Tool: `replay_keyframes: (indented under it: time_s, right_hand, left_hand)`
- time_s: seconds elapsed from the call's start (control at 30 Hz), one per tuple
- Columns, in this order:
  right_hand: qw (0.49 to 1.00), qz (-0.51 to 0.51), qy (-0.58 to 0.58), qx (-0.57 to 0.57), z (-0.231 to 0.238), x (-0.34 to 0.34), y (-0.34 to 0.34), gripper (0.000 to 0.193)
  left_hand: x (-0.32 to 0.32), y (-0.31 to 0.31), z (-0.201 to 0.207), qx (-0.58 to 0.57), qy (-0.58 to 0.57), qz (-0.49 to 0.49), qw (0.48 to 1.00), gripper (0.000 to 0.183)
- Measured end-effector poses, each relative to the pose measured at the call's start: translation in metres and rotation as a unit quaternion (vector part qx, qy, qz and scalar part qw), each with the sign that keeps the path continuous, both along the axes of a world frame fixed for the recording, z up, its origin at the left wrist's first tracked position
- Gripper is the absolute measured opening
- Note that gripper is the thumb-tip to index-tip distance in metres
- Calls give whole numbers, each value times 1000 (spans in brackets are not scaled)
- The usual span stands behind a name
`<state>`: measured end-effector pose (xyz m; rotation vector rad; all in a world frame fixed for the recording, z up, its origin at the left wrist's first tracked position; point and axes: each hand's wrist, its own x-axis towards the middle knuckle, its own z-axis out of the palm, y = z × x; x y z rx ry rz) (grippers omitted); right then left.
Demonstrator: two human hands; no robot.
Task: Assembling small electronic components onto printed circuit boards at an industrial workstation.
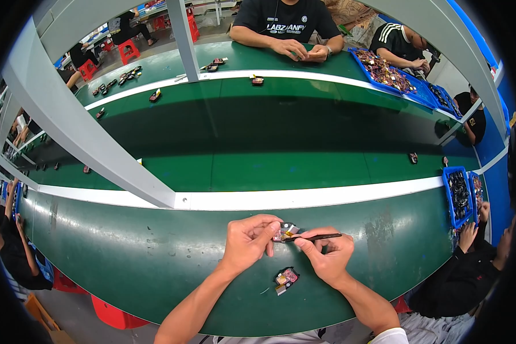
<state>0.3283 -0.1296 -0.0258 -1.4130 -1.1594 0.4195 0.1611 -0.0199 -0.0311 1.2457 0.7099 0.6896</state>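
My left hand (247,242) is closed, pinching a small electronic assembly (286,230) between thumb and fingers. That piece has a black casing, a pinkish-red board and a silver-yellow part. My right hand (330,255) grips slim dark tweezers (325,236) like a pen, with the tip at the near side of the assembly; whether it touches is too small to tell. A similar assembly (286,278) lies on the green table (172,275) below my hands, a silver-yellow piece sticking out toward me. Beside it lies a thin, light scrap (264,290).
Beyond the white rail (241,200) runs a green conveyor belt (286,172) with scattered assemblies. A grey frame post (92,126) rises at left. Blue trays (456,198) of parts stand at right. Co-workers sit opposite and on both sides. A red stool (114,314) is at lower left.
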Motion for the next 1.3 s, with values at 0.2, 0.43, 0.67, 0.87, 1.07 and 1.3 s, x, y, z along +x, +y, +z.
replay_keyframes:
  time_s: [0.2, 0.43, 0.67, 0.87, 1.07, 1.3]
  right_hand:
    - [999, 10, -45, 17, 1, 1, 1, 14]
    - [995, 18, -80, 54, 5, 0, 5, 13]
    - [986, 51, -135, 82, 8, 2, 6, 14]
    - [972, 58, -202, 102, 13, -2, 7, 14]
    - [974, 53, -201, 94, 12, -2, 6, 13]
    - [977, 46, -191, 85, 9, -1, 5, 13]
  left_hand:
    - [-1, 1, -1, 4, -8, 7, 1000, 18]
    - [-1, 1, -1, 2, 0, 5, 1000, 18]
    - [-1, 1, 1, 13, 3, 14, 1000, 16]
    - [-1, 0, 1, 33, 27, 26, 999, 15]
    - [0, 0, 5, 22, 47, 22, 998, 14]
    - [0, 0, 9, 46, 62, -16, 997, 20]
